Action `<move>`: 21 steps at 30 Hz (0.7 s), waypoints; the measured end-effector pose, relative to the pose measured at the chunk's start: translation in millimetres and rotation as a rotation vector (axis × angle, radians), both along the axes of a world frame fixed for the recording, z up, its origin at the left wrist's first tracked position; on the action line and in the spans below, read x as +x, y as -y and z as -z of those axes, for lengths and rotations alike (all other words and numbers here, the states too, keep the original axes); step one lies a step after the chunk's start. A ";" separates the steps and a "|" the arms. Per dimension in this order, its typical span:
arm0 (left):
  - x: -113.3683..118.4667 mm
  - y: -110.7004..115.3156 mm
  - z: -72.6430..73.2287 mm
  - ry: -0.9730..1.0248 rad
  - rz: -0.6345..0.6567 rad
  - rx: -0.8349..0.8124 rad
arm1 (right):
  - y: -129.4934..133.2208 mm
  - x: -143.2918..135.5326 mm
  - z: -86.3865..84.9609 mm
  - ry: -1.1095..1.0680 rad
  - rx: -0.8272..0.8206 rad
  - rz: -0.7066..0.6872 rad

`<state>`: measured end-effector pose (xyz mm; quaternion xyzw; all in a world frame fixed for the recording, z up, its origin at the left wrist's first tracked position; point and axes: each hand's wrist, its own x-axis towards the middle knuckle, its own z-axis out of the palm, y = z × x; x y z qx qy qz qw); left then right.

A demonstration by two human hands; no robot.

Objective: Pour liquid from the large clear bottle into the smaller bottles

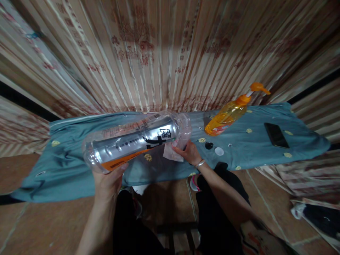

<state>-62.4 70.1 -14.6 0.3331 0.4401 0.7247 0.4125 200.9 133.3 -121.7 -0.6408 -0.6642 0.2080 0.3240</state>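
A large clear plastic bottle (132, 140) with a silver and orange label lies almost sideways in the air above the cloth-covered bench. My left hand (108, 179) grips it from below near its base, the thumb along the orange strip. At the other end, my right hand (190, 153) is closed on a white tissue (172, 154), pressing it against the bottle's shoulder or neck. Part of the tissue hangs down beneath the bottle. The right fingertips are partly hidden behind the tissue and the clear plastic.
Right of the bottle stands an orange pump bottle (225, 117) of yellow liquid. A small black cap (209, 145) and a white disc (219, 151) lie near my right wrist. A phone (276, 135) rests farther right on the blue-green cloth (69, 159). Pleated curtains (164, 53) hang behind.
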 end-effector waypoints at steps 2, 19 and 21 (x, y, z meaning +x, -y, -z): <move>-0.1 0.3 -0.4 -0.005 0.000 0.006 | 0.2 -0.1 -2.4 -0.029 -0.019 -0.012; 0.5 -0.4 -1.2 -0.026 -0.007 -0.002 | 1.7 -0.4 -6.8 0.022 -0.044 0.001; 1.2 0.1 -2.2 -0.033 -0.020 -0.012 | 0.9 -0.6 -5.0 0.021 -0.032 0.012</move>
